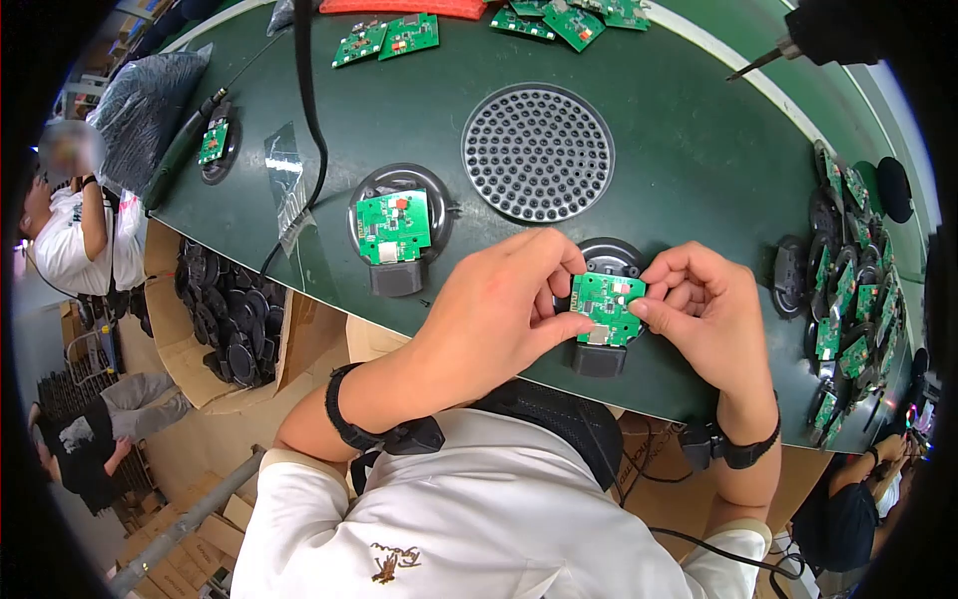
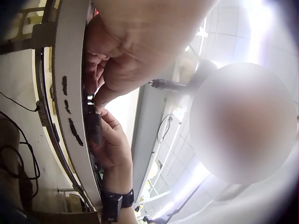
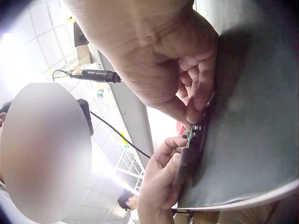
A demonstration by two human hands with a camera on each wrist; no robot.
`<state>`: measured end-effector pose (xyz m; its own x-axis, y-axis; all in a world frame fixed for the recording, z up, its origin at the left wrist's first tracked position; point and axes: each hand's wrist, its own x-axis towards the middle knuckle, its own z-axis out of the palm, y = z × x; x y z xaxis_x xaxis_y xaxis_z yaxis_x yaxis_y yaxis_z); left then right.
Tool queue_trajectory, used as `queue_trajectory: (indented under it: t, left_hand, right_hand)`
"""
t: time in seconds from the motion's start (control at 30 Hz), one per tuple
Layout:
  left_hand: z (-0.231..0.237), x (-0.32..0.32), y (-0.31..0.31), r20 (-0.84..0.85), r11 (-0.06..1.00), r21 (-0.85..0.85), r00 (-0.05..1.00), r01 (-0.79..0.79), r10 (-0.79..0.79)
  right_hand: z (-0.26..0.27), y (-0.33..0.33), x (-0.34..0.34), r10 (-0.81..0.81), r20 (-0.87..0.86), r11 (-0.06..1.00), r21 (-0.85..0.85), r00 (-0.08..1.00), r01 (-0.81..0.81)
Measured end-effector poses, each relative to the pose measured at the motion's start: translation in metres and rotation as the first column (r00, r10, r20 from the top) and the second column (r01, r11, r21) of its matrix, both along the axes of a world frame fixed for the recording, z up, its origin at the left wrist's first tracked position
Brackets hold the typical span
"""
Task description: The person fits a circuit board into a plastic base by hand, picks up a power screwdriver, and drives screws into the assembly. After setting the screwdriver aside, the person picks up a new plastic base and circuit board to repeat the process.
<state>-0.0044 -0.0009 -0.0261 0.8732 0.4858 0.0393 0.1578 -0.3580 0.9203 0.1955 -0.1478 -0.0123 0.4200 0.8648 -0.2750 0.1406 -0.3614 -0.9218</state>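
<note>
A green circuit board (image 1: 605, 298) lies over a round black plastic housing (image 1: 601, 361) near the table's front edge. My left hand (image 1: 499, 304) pinches the board's left edge between thumb and forefinger. On the opposite edge, the thumb and forefinger of my right hand (image 1: 711, 317) grip its upper right corner. In the right wrist view the board's edge (image 3: 189, 140) shows thinly between both hands' fingertips, close over the housing. Left of my hands, a second green board (image 1: 393, 226) sits on another black housing (image 1: 397, 280).
A round perforated black grille (image 1: 539, 152) lies beyond my hands. Loose boards (image 1: 409, 36) lie at the far edge. Many housings with boards (image 1: 848, 290) are piled at right. A screwdriver (image 1: 773, 58) hangs at upper right. A cardboard box (image 1: 185, 349) of black parts stands at left.
</note>
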Motion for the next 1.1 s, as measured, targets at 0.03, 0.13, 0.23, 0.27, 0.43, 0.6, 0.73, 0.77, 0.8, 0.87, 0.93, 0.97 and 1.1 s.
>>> queue_trajectory:
  t: [0.03,0.13,0.23,0.27,0.43,0.6,0.73,0.77,0.8,0.87,0.93,0.97,1.1]
  left_hand:
    - [0.0,0.0,0.0,0.008,1.0,0.006,1.0,-0.003,0.003]
    - [0.004,0.001,0.001,0.013,1.0,-0.003,1.0,0.01,-0.01]
    - [0.007,0.003,0.0,-0.016,1.0,-0.022,1.0,0.013,-0.013]
    - [0.006,0.003,0.0,-0.015,0.999,-0.033,1.0,0.023,-0.023]
    - [0.02,0.0,0.006,0.018,0.999,-0.034,1.0,0.015,-0.014]
    - [0.036,0.016,0.042,0.065,0.79,0.597,0.99,-0.141,0.128]
    - [0.041,0.029,0.05,-0.026,0.729,0.67,0.977,-0.14,0.211]
    - [0.038,0.028,0.049,-0.048,0.723,0.681,0.977,-0.121,0.209]
    - [0.035,0.027,0.048,-0.039,0.722,0.68,0.976,-0.131,0.214]
    - [0.027,0.025,0.046,-0.099,0.771,0.634,0.981,-0.067,0.166]
    - [0.02,0.022,0.047,-0.09,0.772,0.634,0.985,-0.056,0.146]
    - [0.017,0.02,0.046,-0.088,0.771,0.636,0.989,-0.035,0.117]
    - [0.012,0.02,0.04,0.003,0.723,0.681,0.988,-0.113,0.152]
  right_hand:
    - [0.0,0.0,0.0,-0.007,-0.013,1.0,0.002,1.0,0.007]
    - [0.001,0.001,0.003,0.027,0.025,1.0,-0.016,0.999,-0.027]
    - [0.003,-0.002,0.005,0.046,0.029,0.999,-0.021,0.999,-0.045]
    - [0.004,-0.003,0.005,0.056,0.034,0.998,-0.028,0.998,-0.055]
    - [0.029,-0.006,0.017,-0.147,0.032,0.974,0.18,0.989,0.139]
    - [0.1,0.043,0.054,-0.329,0.289,0.696,0.718,0.899,0.024]
    - [0.155,0.078,0.051,-0.125,0.251,0.678,0.728,0.96,-0.102]
    - [0.161,0.082,0.042,-0.182,0.209,0.655,0.754,0.961,-0.039]
    - [0.164,0.084,0.036,-0.234,0.165,0.63,0.776,0.958,0.021]
    - [0.164,0.083,0.03,-0.249,0.243,0.613,0.789,0.938,-0.042]
    - [0.166,0.081,0.028,-0.25,0.299,0.591,0.8,0.921,-0.099]
    - [0.169,0.078,0.022,-0.215,0.231,0.57,0.819,0.949,-0.07]
    - [0.172,0.066,0.03,0.329,0.04,0.482,0.852,0.943,-0.204]
